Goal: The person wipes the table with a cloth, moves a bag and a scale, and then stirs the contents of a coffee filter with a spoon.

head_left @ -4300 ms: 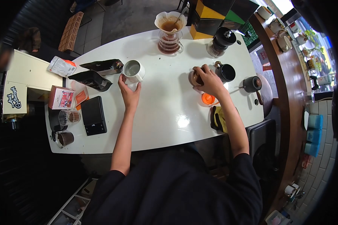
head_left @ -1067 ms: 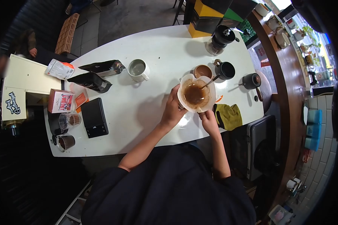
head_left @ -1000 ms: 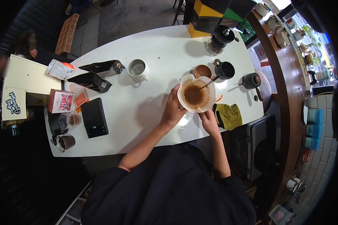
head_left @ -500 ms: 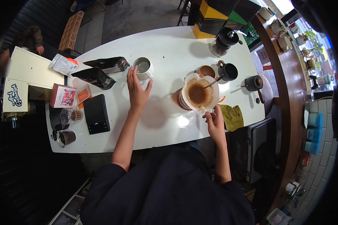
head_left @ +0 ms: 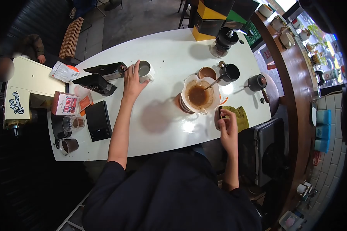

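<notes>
Touching mug (head_left: 145,71) on white table (head_left: 150,142), indoors

Pretty bright over the white bench (head_left: 169,50), with a hot glare spot near its front edge and soft shadows beside the cups. Daylight's coming in from the window (head_left: 324,38) on the right, kinda washed out there. Heavy fisheye bend, corners go black, but the middle's decently sharp.

Dripper (head_left: 202,111): came nearer, slid right!
Left hand (head_left: 132,84): swung left to the mug (head_left: 146,71)!
Right hand (head_left: 229,129): slipped off the dripper!
</notes>
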Action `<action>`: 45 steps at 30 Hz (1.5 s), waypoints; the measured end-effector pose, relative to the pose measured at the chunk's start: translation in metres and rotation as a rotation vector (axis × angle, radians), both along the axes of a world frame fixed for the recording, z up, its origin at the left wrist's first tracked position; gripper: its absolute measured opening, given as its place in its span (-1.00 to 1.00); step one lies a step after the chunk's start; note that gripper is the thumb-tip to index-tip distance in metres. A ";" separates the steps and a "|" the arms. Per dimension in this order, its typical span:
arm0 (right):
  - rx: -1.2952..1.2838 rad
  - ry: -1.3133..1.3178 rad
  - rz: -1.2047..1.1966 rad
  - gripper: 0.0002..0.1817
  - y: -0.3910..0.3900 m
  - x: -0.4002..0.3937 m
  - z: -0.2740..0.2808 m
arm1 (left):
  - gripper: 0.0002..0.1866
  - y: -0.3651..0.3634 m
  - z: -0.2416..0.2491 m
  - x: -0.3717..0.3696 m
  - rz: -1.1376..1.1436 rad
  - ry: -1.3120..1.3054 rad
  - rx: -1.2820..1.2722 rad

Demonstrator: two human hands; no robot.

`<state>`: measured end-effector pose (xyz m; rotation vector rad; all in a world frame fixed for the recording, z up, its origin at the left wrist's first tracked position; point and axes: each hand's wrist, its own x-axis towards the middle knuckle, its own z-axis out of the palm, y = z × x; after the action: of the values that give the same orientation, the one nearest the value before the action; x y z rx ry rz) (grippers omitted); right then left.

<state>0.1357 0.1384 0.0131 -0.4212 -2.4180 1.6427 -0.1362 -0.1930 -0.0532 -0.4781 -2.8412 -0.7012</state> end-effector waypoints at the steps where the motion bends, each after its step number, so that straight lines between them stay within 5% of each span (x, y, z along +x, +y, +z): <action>1: 0.126 0.026 -0.031 -0.69 0.006 0.002 0.006 | 0.17 0.001 0.001 -0.002 -0.005 0.001 -0.001; 8: 0.470 -0.023 -0.206 -0.72 0.045 0.023 0.008 | 0.10 0.036 0.001 -0.010 -0.052 -0.101 0.227; 18: 0.927 -0.383 -0.118 -0.09 0.036 0.043 -0.068 | 0.05 0.124 0.001 -0.014 -0.173 -0.142 0.248; 24: 0.904 -0.232 -0.127 -0.49 0.052 0.048 -0.078 | 0.06 0.103 0.018 0.006 -0.263 -0.087 0.204; 28: -0.051 -0.098 -0.464 -0.61 0.043 0.075 -0.049 | -0.19 0.016 0.053 0.047 -0.212 0.120 0.397; 30: -0.327 -0.200 -0.634 -0.45 0.014 0.103 -0.023 | -0.32 -0.036 0.062 0.077 -0.138 0.107 0.394; 32: -0.635 -0.264 -0.449 -0.37 -0.023 0.109 -0.001 | -0.38 -0.084 0.074 0.105 -0.076 0.187 0.363; 36: -0.495 -0.401 0.057 -0.45 -0.126 0.043 0.018 | -0.27 -0.150 0.145 0.086 0.066 0.428 0.176; 38: -0.308 -0.260 0.127 -0.64 -0.172 0.013 -0.004 | -0.10 -0.177 0.176 0.045 0.048 0.359 0.014; 41: -0.217 -0.244 0.385 -0.77 -0.202 -0.028 -0.002 | 0.03 -0.203 0.163 -0.021 -0.183 0.155 -0.168; 45: -0.165 -0.081 0.296 -0.79 -0.227 -0.036 -0.017 | 0.02 -0.201 0.134 -0.057 -0.338 -0.123 -0.400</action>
<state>0.0994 -0.0884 -0.0039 -0.1599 -2.5105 1.9914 -0.1935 -0.3939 0.0806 -1.0261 -3.0554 -0.2041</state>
